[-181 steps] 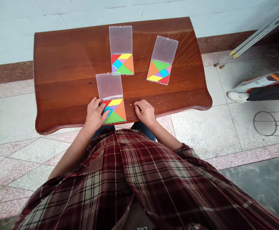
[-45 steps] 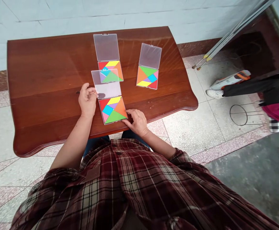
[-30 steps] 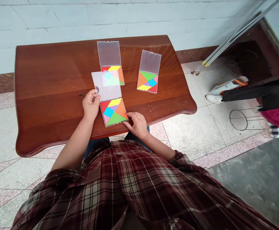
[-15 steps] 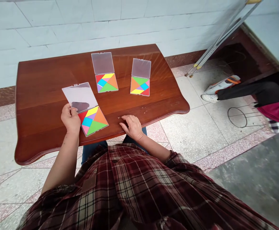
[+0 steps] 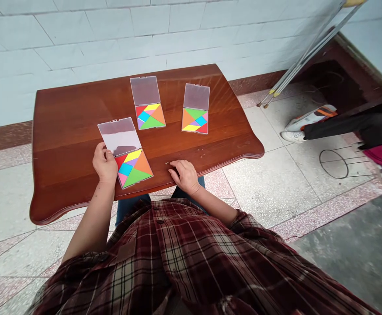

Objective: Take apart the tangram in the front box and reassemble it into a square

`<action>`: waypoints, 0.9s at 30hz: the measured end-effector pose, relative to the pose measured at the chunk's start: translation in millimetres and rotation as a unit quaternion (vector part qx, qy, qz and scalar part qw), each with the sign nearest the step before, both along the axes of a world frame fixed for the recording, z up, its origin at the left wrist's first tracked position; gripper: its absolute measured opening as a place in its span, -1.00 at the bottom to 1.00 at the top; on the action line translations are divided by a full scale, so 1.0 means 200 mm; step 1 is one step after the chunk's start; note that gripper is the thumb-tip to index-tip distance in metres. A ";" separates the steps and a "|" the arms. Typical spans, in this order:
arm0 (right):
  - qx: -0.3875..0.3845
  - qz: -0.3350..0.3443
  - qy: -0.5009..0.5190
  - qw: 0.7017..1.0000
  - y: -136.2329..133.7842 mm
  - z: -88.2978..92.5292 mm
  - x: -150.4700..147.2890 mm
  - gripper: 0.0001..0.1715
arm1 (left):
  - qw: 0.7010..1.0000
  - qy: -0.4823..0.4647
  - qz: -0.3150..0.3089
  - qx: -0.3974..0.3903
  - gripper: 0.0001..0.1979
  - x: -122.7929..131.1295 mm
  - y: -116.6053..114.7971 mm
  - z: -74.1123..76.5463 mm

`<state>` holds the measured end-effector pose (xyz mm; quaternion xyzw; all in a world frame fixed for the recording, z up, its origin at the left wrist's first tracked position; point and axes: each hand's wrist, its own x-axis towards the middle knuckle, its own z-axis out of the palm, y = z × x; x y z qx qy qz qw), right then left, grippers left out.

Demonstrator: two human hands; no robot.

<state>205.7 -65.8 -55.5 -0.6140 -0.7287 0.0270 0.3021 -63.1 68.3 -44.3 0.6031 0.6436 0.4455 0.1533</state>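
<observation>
My left hand (image 5: 105,166) is at the left edge of the nearest tangram case (image 5: 134,168), its thumb and fingers closed on the edge beside the hinge. This case lies unfolded, with a clear lid (image 5: 120,136) on the far side and red, yellow, purple, orange, blue, pink and green pieces filling the near tray. My right hand (image 5: 185,176) rests palm down near the table's front edge, fingers loosely bent and apart, holding nothing. Farther back lie a second open tangram case (image 5: 150,116) and, to its right, a third (image 5: 195,120), both filled with coloured pieces.
The brown wooden table (image 5: 73,131) has a wavy front edge and stands by a white tiled wall (image 5: 109,33). Crutches (image 5: 304,61) lean at the right. Beyond the table, another person's leg (image 5: 335,127), a bag (image 5: 312,117) and a wire ring frame (image 5: 334,164) are on the floor side.
The camera view has shifted a little, so the table and cases appear slightly farther right and lower. Both hands keep about the same places on the case and table.
</observation>
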 end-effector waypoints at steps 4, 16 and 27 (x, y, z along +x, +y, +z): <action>-0.001 0.000 0.003 1.000 0.00 0.00 0.00 -0.63 | 1.000 -0.009 -0.004 0.003 -0.67 0.00 0.00 0.00; -0.013 -0.002 0.008 1.000 0.00 -0.01 0.01 -0.64 | 1.000 -0.005 -0.004 -0.010 -0.64 0.00 0.00 0.00; -0.026 -0.008 0.021 0.999 -0.02 -0.01 0.02 -0.66 | 0.999 -0.009 -0.010 -0.029 -0.71 0.03 -0.02 0.01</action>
